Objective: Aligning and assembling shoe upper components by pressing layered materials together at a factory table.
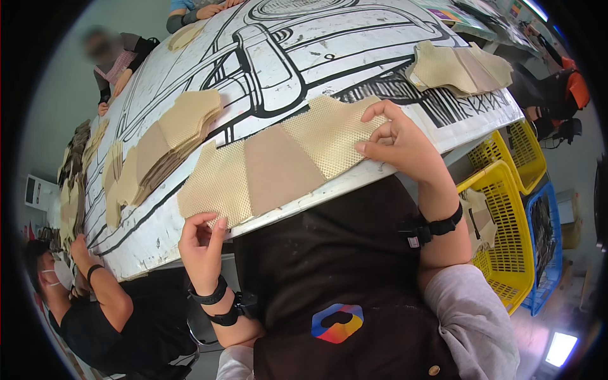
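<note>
Two nearly closed pinches hold the tan mesh panel (pixel 277 168) at the white table's (pixel 147 246) near edge, my left hand (pixel 201 248) on its left corner, my right hand (pixel 403 142) on its right end, and light, even tension should keep it unwrinkled.

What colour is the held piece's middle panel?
The middle panel is greyish brown; head view shows it best.

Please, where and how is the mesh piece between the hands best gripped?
I would pinch the mesh piece at its two outer ends, coming from the near side: it looks wide and thin, and its near edge runs along the table edge.
</note>
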Motion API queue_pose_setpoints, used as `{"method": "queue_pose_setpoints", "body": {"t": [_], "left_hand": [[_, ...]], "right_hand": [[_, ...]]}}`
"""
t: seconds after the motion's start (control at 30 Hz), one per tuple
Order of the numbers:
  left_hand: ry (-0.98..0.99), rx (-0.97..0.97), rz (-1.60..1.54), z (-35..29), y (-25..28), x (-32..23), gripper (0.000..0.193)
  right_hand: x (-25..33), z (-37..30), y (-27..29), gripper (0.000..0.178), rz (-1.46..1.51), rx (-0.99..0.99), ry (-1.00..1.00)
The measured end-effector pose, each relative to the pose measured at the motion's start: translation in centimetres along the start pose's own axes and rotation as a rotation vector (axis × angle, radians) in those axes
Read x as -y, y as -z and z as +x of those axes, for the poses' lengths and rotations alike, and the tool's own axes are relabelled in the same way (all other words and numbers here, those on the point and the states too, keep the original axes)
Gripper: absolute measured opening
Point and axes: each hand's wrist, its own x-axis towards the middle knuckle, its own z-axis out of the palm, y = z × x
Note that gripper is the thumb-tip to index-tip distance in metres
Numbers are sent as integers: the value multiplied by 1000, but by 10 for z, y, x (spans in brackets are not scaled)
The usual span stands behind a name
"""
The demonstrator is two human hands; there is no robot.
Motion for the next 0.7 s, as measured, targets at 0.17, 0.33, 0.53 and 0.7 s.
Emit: {"method": "queue_pose_setpoints", "body": {"t": [0.17,0.33,0.53,0.7], "left_hand": [[-84,-49,-68,0,-3,6,10],[-13,-114,-101,-1,0,3,19],[-28,-86,-229,0,-3,3,23],[-62,-77,-131,2,-1,5,13]], "right_hand": [[-6,-1,-6,39,-71,-41,62],[1,-3,-9,39,-38,-30,50],[-10,-7,-9,40,-27,-105,103],[-8,-5,-13,40,-12,-71,97]]}}
